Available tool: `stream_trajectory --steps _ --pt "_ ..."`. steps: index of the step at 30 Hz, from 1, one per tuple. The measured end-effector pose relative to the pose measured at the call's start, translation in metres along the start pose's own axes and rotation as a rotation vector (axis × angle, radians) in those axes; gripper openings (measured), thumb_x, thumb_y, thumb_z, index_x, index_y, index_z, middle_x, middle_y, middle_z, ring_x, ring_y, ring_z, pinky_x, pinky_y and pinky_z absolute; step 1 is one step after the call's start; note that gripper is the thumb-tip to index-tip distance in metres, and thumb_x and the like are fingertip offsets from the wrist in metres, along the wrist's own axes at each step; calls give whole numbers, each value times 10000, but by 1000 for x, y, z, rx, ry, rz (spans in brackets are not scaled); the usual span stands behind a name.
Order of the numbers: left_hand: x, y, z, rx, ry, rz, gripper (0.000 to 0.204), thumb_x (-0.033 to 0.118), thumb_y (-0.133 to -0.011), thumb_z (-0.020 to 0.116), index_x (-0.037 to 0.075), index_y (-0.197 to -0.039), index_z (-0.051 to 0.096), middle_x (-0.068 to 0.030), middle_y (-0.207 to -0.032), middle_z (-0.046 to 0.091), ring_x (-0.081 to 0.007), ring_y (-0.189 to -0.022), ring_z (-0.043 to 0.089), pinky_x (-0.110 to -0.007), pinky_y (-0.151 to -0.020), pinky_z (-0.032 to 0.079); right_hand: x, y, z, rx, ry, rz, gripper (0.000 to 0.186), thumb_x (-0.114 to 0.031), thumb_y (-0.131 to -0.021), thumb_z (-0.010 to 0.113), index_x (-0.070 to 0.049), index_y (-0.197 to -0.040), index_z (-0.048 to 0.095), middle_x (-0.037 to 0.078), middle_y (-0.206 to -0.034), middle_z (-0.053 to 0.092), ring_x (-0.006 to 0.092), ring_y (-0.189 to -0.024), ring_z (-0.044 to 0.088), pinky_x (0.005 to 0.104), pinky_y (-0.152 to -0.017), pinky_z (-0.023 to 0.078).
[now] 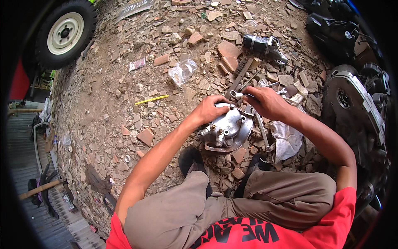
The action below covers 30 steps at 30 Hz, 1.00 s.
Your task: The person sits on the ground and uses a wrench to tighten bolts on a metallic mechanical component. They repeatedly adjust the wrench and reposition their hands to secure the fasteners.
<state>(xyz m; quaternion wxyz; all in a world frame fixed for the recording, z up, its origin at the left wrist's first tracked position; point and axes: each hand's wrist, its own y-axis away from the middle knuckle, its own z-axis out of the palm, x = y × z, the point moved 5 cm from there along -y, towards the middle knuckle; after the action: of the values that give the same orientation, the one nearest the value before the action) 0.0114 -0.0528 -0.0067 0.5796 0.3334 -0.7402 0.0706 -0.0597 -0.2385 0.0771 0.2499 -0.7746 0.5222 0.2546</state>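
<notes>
Between my feet on the rubble sits a silver metal engine part [224, 124], rounded on top, with several bolts and fittings standing out of it. My left hand [209, 109] grips its far left side, the thumb lying across the top edge. Just right of the part, my right hand [265, 103] is closed on a wrench [236, 94], whose ring end pokes out to the left of my fingers. Most of that wrench's shaft is hidden by the hand. A long wrench [263, 132] lies beside the part, next to a dirty white cloth [286, 141].
Beyond my hands lie a brush [240, 74] and a black-and-silver mechanical part [265, 47]. A large engine casing [350, 99] stands close on the right, below black plastic bags [331, 33]. Broken tile covers the ground, with a clear plastic cup [182, 71] and yellow stick [152, 99].
</notes>
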Motion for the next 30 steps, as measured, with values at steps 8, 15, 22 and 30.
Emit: stream_trajectory --steps 8,15,22,30 --pt "1 0 3 -13 1 -2 355 237 -863 698 13 -1139 715 -87 -1010 732 -141 -907 666 -312 -854 520 51 -10 27 -326 1 -109 265 -272 -1009 601 -38 -1082 703 163 -886 717 364 -819 688 465 -741 534" --pt "1 1 3 -29 22 -87 350 236 -863 695 16 -1134 718 -76 -1002 732 -137 -892 664 -297 -833 522 51 -37 27 -461 53 -274 218 -206 -989 624 -36 -1086 720 173 -899 719 373 -837 691 458 -735 541" --pt "3 0 1 -33 -37 -68 359 241 -863 693 13 -1139 716 -94 -1012 731 -145 -914 667 -301 -847 522 4 27 42 -206 -81 411 304 -260 -1037 543 21 -1048 659 255 -772 673 445 -731 681 520 -679 522" --pt "3 0 1 -36 -27 -57 367 246 -863 701 12 -1145 720 -106 -1027 731 -165 -935 673 -315 -868 517 40 1 9 -295 -53 162 301 -257 -1014 600 -8 -1154 694 224 -895 720 398 -802 697 463 -729 542"
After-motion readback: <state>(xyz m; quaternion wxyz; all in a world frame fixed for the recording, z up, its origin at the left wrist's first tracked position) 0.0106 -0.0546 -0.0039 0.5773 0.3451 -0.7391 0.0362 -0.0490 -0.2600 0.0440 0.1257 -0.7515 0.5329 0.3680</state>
